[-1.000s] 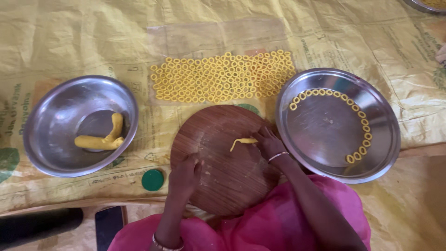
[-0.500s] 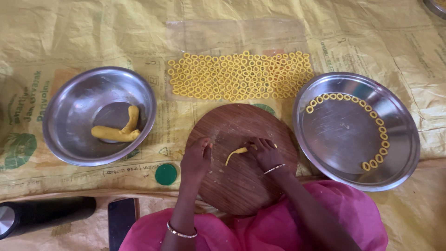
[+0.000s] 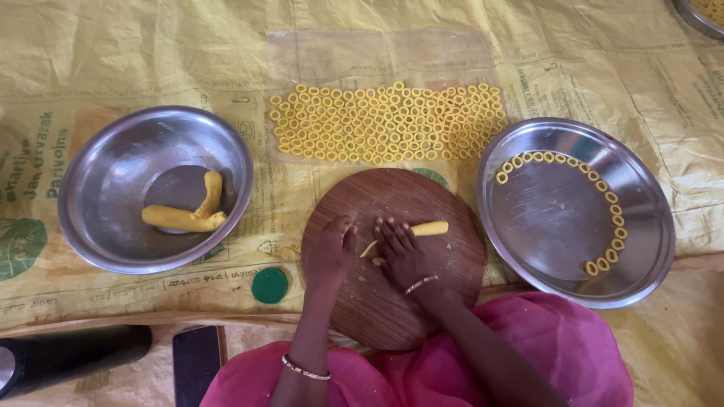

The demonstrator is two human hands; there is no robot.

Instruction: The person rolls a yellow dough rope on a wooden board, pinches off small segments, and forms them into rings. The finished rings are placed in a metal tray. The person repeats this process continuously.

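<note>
Dough stick point(image 3: 411, 233) is lying sideways across the round board point(image 3: 445, 279); both hands, left hand point(image 3: 329, 252) and right hand point(image 3: 401, 251), are pressing flat fingers on it.

We see a thin roll of yellow dough point(image 3: 411, 231) lying flat on a round, dark wooden board point(image 3: 422, 301). The roll runs at a slant, its thicker end toward the upper right and its tapered end toward the lower left. It passes under the fingertips of the right hand. The board itself rests on a yellow printed sheet point(image 3: 113, 60).
</note>
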